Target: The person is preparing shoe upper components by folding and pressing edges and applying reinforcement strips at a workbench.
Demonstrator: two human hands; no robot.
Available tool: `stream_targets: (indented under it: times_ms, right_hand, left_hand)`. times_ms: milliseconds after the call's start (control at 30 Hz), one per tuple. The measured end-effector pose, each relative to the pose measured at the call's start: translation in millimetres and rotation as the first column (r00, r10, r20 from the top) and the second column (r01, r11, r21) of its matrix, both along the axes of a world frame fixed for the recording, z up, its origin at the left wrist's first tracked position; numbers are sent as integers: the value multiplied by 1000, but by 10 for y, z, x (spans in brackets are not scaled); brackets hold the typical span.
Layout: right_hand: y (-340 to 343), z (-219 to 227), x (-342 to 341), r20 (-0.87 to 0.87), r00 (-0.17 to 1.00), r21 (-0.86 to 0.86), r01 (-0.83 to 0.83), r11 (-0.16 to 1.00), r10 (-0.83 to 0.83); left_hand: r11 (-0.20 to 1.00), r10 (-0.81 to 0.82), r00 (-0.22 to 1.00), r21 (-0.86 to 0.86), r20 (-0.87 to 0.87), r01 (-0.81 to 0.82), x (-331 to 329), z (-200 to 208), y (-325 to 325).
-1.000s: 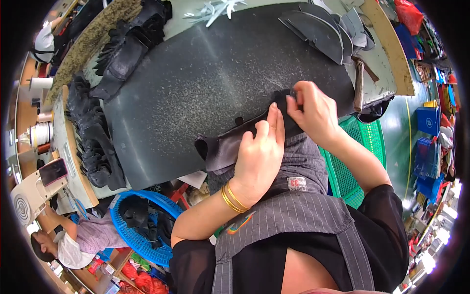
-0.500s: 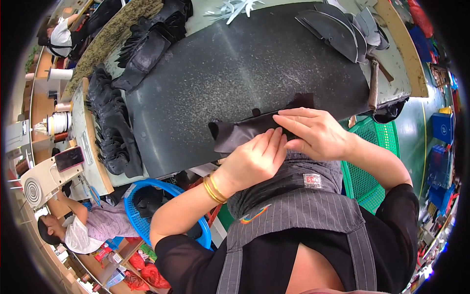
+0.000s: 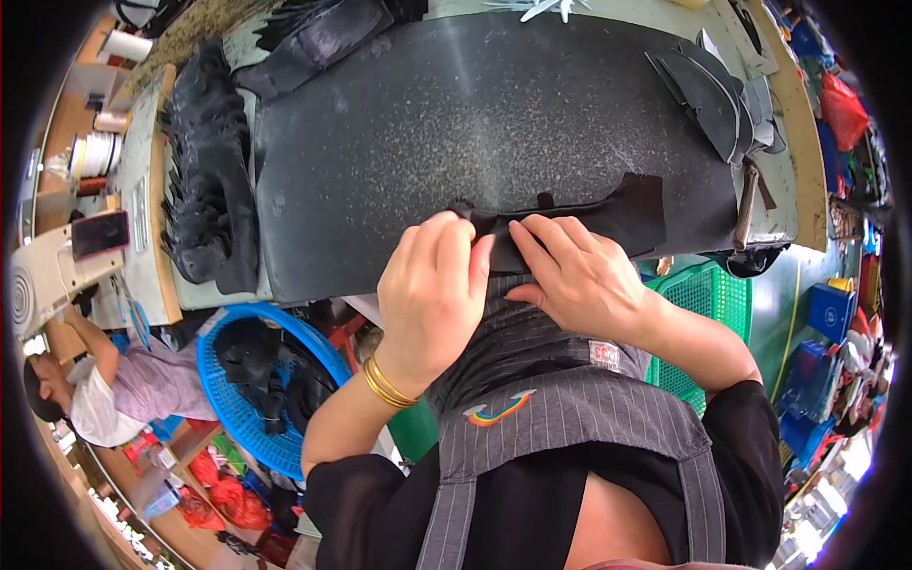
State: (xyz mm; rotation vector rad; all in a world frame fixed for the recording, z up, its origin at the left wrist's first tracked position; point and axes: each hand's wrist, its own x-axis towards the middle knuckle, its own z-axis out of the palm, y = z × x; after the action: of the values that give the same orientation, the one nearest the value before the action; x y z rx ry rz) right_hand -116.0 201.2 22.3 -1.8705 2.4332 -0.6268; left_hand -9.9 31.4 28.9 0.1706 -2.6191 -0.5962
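A black, leather-like sheet piece (image 3: 635,217) lies along the near edge of the dark work board (image 3: 370,195), its upper edge turned over in a fold. My left hand (image 3: 432,285) is closed on the left end of the piece, fingertips over the fold and thumb on the near side. Just right of it, my right hand (image 3: 584,280) presses on the middle of the piece, fingers bent together and thumb tucked toward my apron. The right end spreads flat past my right fingers. Much of the left end is hidden under my left hand.
Stacked black pieces (image 3: 214,180) line the board's left side, with more black pieces (image 3: 323,43) behind. Curved dark templates (image 3: 703,100) and a wooden-handled tool (image 3: 747,204) rest at the right. Below stand a blue basket (image 3: 214,380) and a green crate (image 3: 708,290). Another person (image 3: 142,389) sits at left.
My left hand has shifted left along the piece and now grips its left end, covering the glossy part that showed before. My right hand stays on the fold. The whole view has shifted slightly.
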Motion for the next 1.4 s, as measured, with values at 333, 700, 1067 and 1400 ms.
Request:
stream_targets:
  times_ms: [333,700,1067,1400]
  right_hand:
    - [-237,-43,83,-1,964,-45,264,963,-264]
    - [-293,1,-136,229,916,56,325,944,-329]
    - [-194,-125,68,-309,950,42,66,997,-50]
    - [-151,-205,90,-720,678,124,-78,989,144]
  left_hand:
    - [70,-4,1000,998,-1,1,-204,-57,12]
    - [988,-144,989,45,-17,144,55,-413,137]
    - [784,-126,985,620,115,28,-28,-299,-151]
    - [331,-297,819,858,491,-394,-320,-31,-401]
